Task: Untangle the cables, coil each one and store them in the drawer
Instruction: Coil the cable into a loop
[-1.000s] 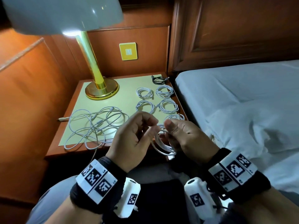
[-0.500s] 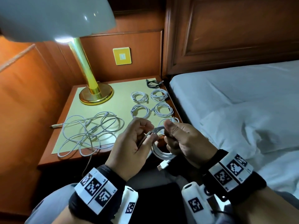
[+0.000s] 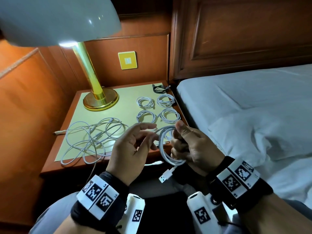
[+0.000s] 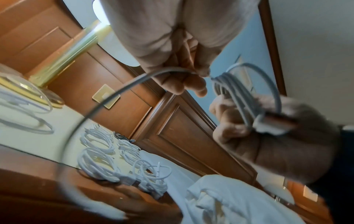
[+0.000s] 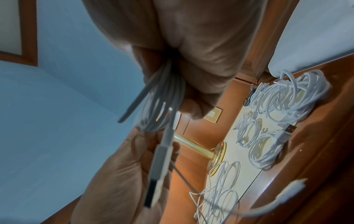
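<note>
While gripped in the curled fingers of the right hand (image 3: 194,149), hangs as a stack of loops in front of the nightstand (image 3: 50,168): white USB cable (image 3: 164,149), plug (image 3: 164,177) dangling below. Pinched near the left hand (image 3: 130,149) fingertips, apparently, its free strand, blurred in the wrist view. Lying on the yellow mat (image 3: 128,98): tangled white cables (image 3: 91,137), four white coils (image 3: 169,115), one dark coil (image 3: 158,88), beside a brass lamp (image 3: 99,100).
</note>
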